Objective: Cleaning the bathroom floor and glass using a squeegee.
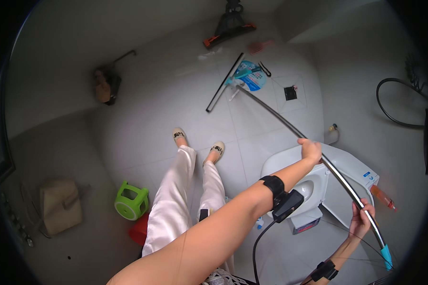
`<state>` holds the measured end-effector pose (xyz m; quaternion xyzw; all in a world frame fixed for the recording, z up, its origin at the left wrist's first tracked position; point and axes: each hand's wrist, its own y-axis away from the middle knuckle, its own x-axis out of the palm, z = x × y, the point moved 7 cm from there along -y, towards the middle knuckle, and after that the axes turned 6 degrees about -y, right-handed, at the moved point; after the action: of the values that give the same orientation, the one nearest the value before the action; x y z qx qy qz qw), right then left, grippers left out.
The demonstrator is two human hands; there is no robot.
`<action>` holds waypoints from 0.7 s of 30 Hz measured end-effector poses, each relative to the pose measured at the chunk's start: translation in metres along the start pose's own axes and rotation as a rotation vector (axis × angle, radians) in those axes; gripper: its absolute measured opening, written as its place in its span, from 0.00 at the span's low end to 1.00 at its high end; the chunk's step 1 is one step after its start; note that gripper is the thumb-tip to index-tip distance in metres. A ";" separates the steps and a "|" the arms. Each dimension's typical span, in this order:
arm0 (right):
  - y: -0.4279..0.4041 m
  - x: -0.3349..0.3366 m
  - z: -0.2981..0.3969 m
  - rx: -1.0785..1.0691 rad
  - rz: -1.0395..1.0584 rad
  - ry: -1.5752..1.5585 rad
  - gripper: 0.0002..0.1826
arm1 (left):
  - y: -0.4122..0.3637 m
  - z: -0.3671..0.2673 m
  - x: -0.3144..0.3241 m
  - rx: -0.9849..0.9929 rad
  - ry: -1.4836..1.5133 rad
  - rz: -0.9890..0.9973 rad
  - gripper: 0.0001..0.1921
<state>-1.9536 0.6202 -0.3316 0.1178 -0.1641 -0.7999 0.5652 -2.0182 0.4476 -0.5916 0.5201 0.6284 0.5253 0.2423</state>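
A floor squeegee [223, 85] with a long metal pole and a blue grip end runs from the upper middle to the lower right. My left hand [311, 151] is closed around the middle of the pole, above the white toilet [292, 160]. Nearer the blue end, my right hand [361, 218] holds the pole between thumb and fingers. The blade lies over the tiled floor beside a round blue-and-white printed item [258, 81], a small black looped item [265, 69] and the square floor drain [290, 93]. Whether the blade touches the floor is unclear.
A black and orange tool head [230, 34] and a pink brush-like item [257, 47] lie at the far wall. A green stool [132, 201] and red container [139, 229] stand left of my legs. A box [306, 221] stands beside the toilet; a dark hose [381, 103] hangs right.
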 end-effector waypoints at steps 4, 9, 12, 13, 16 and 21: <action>-0.001 -0.003 0.052 -0.104 0.067 0.169 0.07 | 0.023 -0.017 0.058 -0.109 0.197 0.257 0.19; 0.023 0.021 0.093 -0.167 0.278 0.474 0.12 | 0.060 -0.038 0.038 -0.122 0.263 0.383 0.19; 0.040 0.038 0.100 -0.225 0.373 0.526 0.12 | 0.099 -0.036 -0.002 -0.098 0.487 0.336 0.17; 0.042 0.055 0.098 -0.221 0.446 0.537 0.11 | 0.108 -0.033 -0.020 -0.093 0.519 0.275 0.15; 0.022 0.103 0.057 -0.165 0.532 0.346 0.07 | 0.099 -0.007 -0.088 -0.094 0.541 0.112 0.07; -0.015 0.167 -0.001 -0.016 0.691 0.266 0.03 | 0.054 0.019 -0.158 -0.161 0.681 0.068 0.05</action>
<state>-2.0221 0.4670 -0.3388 0.1539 -0.1130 -0.5407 0.8192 -1.9261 0.3067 -0.5872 0.3147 0.6120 0.7244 0.0417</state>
